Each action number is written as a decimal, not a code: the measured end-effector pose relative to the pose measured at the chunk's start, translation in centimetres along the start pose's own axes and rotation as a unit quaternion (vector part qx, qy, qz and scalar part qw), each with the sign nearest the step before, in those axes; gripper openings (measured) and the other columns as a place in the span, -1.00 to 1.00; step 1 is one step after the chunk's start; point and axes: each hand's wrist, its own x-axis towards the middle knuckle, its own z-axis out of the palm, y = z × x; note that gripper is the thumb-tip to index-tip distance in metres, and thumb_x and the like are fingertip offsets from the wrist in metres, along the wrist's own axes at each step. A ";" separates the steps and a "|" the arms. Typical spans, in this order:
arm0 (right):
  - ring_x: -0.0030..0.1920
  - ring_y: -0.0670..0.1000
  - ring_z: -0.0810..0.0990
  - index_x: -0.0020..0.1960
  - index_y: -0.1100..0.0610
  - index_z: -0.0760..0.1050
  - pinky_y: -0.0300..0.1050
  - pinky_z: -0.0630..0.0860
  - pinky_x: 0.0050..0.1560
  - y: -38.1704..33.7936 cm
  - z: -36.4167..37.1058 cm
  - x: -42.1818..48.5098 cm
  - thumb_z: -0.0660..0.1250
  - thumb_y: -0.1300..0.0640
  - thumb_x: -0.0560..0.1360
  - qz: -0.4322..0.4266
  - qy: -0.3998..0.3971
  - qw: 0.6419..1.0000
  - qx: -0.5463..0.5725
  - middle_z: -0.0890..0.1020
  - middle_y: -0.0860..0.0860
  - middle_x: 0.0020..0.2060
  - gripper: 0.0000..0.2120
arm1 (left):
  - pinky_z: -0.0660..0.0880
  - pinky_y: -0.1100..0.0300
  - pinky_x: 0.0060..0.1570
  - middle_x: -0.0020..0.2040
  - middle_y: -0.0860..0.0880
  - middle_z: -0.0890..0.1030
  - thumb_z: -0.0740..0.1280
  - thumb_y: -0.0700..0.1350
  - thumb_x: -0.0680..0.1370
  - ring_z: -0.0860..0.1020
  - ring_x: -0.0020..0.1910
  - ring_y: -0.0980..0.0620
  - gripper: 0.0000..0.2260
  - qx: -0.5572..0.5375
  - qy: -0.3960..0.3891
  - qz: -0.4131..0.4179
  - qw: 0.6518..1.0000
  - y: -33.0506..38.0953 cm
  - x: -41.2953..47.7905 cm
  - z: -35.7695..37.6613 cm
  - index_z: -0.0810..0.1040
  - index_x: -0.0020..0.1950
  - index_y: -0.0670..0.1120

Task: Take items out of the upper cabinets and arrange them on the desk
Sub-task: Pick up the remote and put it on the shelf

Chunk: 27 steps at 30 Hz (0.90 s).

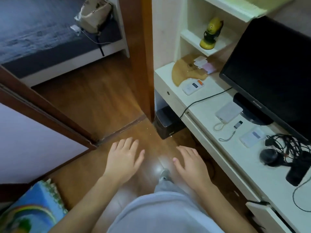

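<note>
— Wooden floor (94,101), lower centre: your left hand (124,157) and right hand (190,165) hover above it side by side, palms down, fingers straight and spread, holding nothing.
— Noted. And where are your items?
— Out of frame: the upper cabinets do not show (only open shelves (191,38) over the desk (235,157), at right), so weight and finish cannot be read yet. Judge each one as you lift; support it from beneath with one hand until you know it.
— What does the desk already tell you?
— Left to right: a power bank (228,113), a small white box (252,137), a cable tangle (289,145), all before the monitor (272,69). Hard, light shells probably pinch safely by their long edges; the limp cables would snag, so set new items in the bare strip near the front edge.
</note>
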 end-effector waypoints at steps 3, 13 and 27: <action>0.43 -0.08 0.34 0.48 0.00 0.36 -0.11 0.37 0.41 -1.7 -0.4 5.2 0.13 -0.15 0.63 -0.041 -0.020 0.999 -0.016 0.46 -0.10 0.41 -0.53 | 0.48 -0.03 0.14 0.17 -0.11 0.63 0.18 0.15 0.63 0.58 0.14 -0.13 -0.59 0.011 0.010 -0.022 1.000 -1.8 1.5 0.4 0.60 0.25 -0.11; 0.46 -0.01 0.33 0.49 0.02 0.36 -0.01 0.33 0.45 -8.4 -1.5 19.4 0.13 -0.15 0.64 -0.130 -0.028 0.988 -0.083 0.46 -0.06 0.43 -0.52 | 0.42 0.00 0.17 0.20 -0.05 0.62 0.04 0.17 0.65 0.55 0.16 -0.09 -0.53 -0.020 0.013 -0.100 0.995 -7.7 7.3 0.1 0.60 0.25 -0.07; 0.40 0.01 0.41 0.44 0.06 0.43 -0.05 0.38 0.40 -11.8 1.0 26.1 0.16 -0.15 0.62 0.069 0.051 0.993 -0.083 0.52 -0.04 0.37 -0.52 | 0.54 -0.02 0.16 0.17 -0.04 0.66 -0.03 0.20 0.65 0.61 0.12 -0.08 -0.47 -0.066 -0.059 0.098 0.991 -18.4 25.1 0.6 0.64 0.19 -0.04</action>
